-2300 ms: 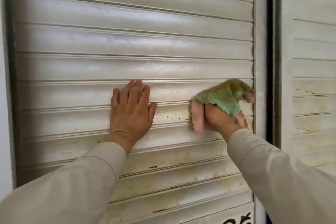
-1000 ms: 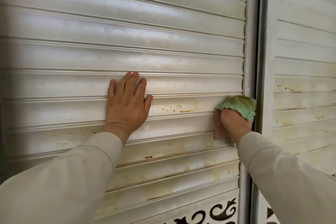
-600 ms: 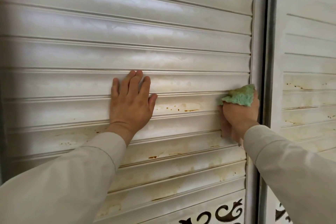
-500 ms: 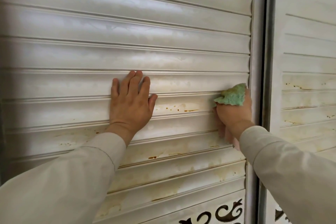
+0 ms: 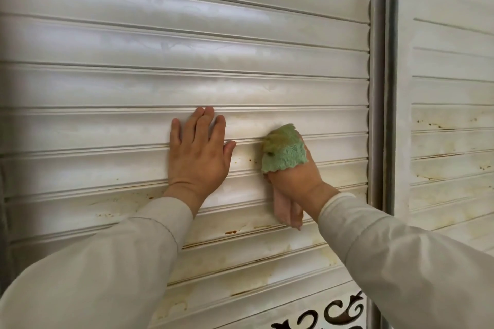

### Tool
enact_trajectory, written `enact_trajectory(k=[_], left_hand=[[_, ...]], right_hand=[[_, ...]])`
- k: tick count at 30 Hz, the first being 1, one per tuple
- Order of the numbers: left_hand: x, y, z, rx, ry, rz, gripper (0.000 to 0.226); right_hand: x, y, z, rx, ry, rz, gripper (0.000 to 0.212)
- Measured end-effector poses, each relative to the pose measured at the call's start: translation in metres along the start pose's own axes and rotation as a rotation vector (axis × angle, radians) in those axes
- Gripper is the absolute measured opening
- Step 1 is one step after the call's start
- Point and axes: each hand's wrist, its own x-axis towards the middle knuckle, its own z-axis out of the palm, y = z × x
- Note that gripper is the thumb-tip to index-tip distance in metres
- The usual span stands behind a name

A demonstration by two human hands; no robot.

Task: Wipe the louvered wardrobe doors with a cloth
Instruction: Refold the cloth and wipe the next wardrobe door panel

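Note:
A white louvered wardrobe door (image 5: 187, 35) fills the view, its lower slats marked with yellow and rust-brown stains. My left hand (image 5: 199, 152) lies flat on the slats, fingers straight and pointing up. Just to its right, my right hand (image 5: 296, 181) grips a green cloth (image 5: 283, 149) and holds it against a slat. A pink part of the cloth hangs below that hand. The fingers of my right hand are hidden behind the cloth.
A grey vertical frame strip (image 5: 379, 88) separates this door from a second louvered door (image 5: 451, 115) on the right, which is also stained low down. Dark scrollwork cut-outs (image 5: 331, 315) run along the bottom panel.
My right hand has slid the cloth leftward along the slat, from the door's right edge to a spot beside my left hand. My left hand has stayed flat in place.

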Motion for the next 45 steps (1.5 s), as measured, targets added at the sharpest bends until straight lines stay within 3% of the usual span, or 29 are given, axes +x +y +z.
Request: enact_trajectory(k=[2, 3, 5, 6, 7, 9, 10, 11, 14, 18, 21, 23, 24, 25, 26, 27, 29, 31, 32, 34, 36, 39, 42, 45], left_hand=[[0.000, 0.003, 0.001, 0.001, -0.003, -0.004, 0.050], [0.001, 0.004, 0.001, -0.001, -0.003, -0.005, 0.050], [0.001, 0.006, 0.002, -0.011, -0.006, -0.004, 0.050], [0.001, 0.007, 0.001, -0.014, -0.010, -0.002, 0.050], [0.001, 0.008, 0.001, -0.018, -0.018, 0.001, 0.050], [0.002, 0.011, 0.001, -0.028, -0.032, 0.015, 0.050], [0.002, 0.012, 0.001, -0.034, -0.038, 0.021, 0.050], [0.002, 0.014, 0.002, -0.038, -0.041, 0.025, 0.050], [0.002, 0.019, 0.003, -0.035, -0.040, 0.026, 0.049], [0.003, 0.029, 0.006, -0.032, -0.036, 0.028, 0.049], [0.005, 0.036, 0.010, -0.037, -0.053, 0.024, 0.051], [0.005, 0.040, 0.013, -0.032, -0.060, 0.022, 0.052], [0.006, 0.042, 0.015, -0.028, -0.063, 0.022, 0.052], [0.006, 0.043, 0.017, -0.025, -0.063, 0.023, 0.052], [0.006, 0.044, 0.018, -0.025, -0.063, 0.022, 0.052], [0.006, 0.046, 0.020, -0.026, -0.063, 0.019, 0.051], [0.007, 0.049, 0.022, -0.038, -0.056, 0.013, 0.048], [0.010, 0.055, 0.022, -0.077, -0.064, 0.011, 0.046], [0.011, 0.058, 0.021, -0.102, -0.078, 0.011, 0.045], [0.014, 0.060, 0.019, -0.149, -0.111, 0.013, 0.043], [0.015, 0.056, 0.015, -0.181, -0.138, 0.042, 0.042], [0.020, 0.041, 0.001, -0.227, -0.185, 0.163, 0.039], [0.027, 0.020, -0.024, -0.269, -0.203, 0.093, 0.033], [0.026, -0.011, -0.047, -0.221, -0.184, -0.034, 0.029]], right_hand=[[-0.003, -0.009, -0.009, -0.116, -0.092, -0.081, 0.019], [0.000, 0.000, -0.005, -0.100, -0.067, -0.066, 0.032], [-0.004, 0.012, -0.003, -0.100, 0.026, -0.130, 0.083], [-0.008, 0.017, -0.004, -0.067, 0.061, -0.119, 0.092], [-0.006, 0.022, -0.006, -0.162, 0.100, -0.164, 0.084], [0.005, 0.034, -0.011, -0.306, 0.218, -0.243, 0.031], [0.010, 0.042, -0.018, -0.448, 0.214, -0.240, 0.015], [0.016, 0.053, -0.026, -0.552, 0.201, -0.198, 0.011], [0.020, 0.088, -0.051, -0.513, 0.382, -0.047, 0.033], [0.035, 0.115, -0.081, -0.351, 0.287, 0.223, 0.023], [0.040, 0.121, -0.082, -0.220, 0.316, 0.223, 0.017], [0.038, 0.115, -0.070, -0.154, 0.380, 0.083, 0.021], [0.036, 0.112, -0.065, -0.075, 0.452, 0.081, 0.026], [0.030, 0.109, -0.061, 0.042, 0.493, 0.152, 0.048], [0.022, 0.103, -0.052, 0.252, 0.459, 0.251, 0.077], [0.015, 0.096, -0.043, 0.336, 0.406, 0.297, 0.094], [0.008, 0.078, -0.029, 0.187, 0.303, 0.076, 0.091], [0.007, 0.043, -0.017, -0.233, 0.148, -0.322, 0.060], [0.008, 0.029, -0.010, -0.363, 0.156, -0.439, 0.046], [0.009, 0.020, -0.005, -0.315, 0.231, -0.445, 0.029], [0.011, 0.024, -0.009, -0.317, 0.305, -0.450, 0.030], [0.006, 0.026, -0.023, -0.440, 0.277, -0.541, 0.032], [0.003, 0.024, -0.029, -0.365, 0.207, -0.295, 0.038], [-0.001, 0.028, -0.031, -0.383, 0.200, -0.186, 0.047]])
